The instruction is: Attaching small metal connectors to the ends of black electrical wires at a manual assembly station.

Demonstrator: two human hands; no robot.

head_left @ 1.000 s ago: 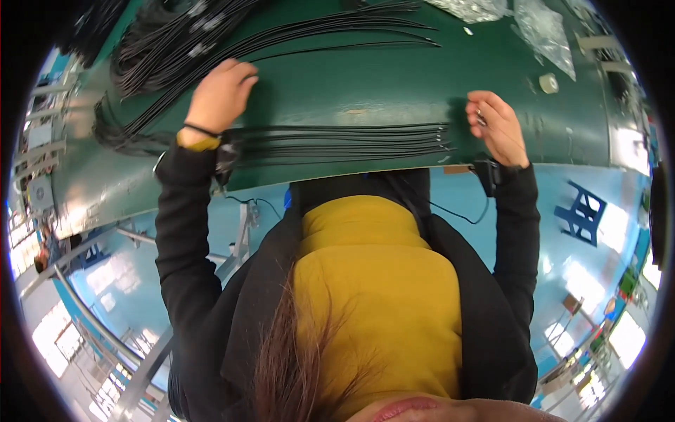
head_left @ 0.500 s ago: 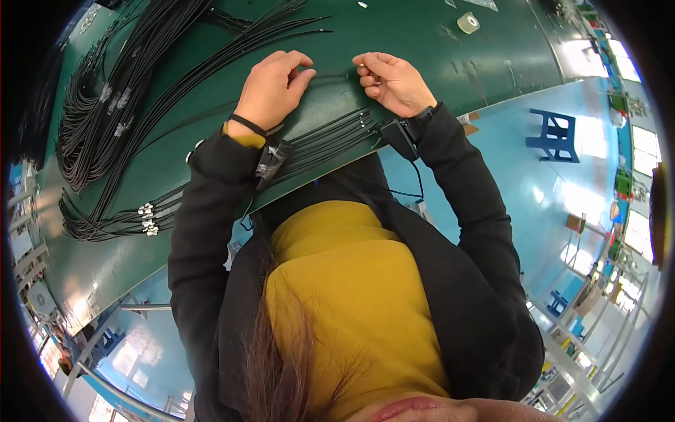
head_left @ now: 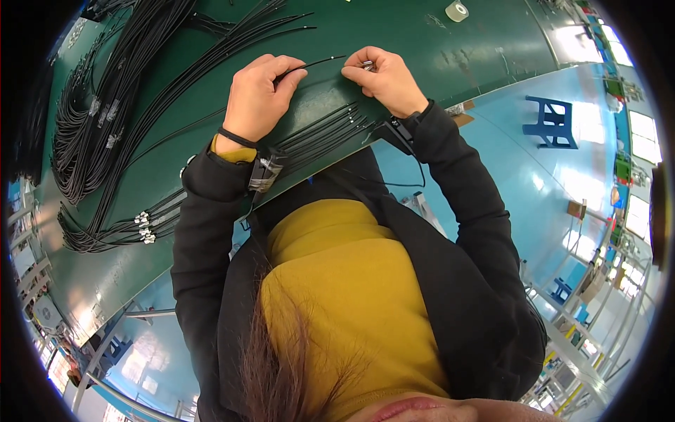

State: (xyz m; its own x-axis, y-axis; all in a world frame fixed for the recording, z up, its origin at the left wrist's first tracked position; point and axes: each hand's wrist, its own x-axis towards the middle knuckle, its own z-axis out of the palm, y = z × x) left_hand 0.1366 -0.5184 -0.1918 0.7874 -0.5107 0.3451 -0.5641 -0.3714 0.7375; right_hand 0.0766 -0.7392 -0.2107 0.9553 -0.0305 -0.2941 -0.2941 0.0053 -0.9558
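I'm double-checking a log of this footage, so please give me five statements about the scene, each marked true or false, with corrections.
1. The person's left hand holds a thin black cable. True.
2. The right hand holds scissors. False: the right hand holds small silvery metal pieces.
3. A pale ring-shaped roll lies on the smooth green tabletop. True.
4. A blue plastic stool stands on the tabletop. False: the blue plastic stool is on the glossy blue floor.
5. Small white fittings sit among black cables toward the lower left. True.
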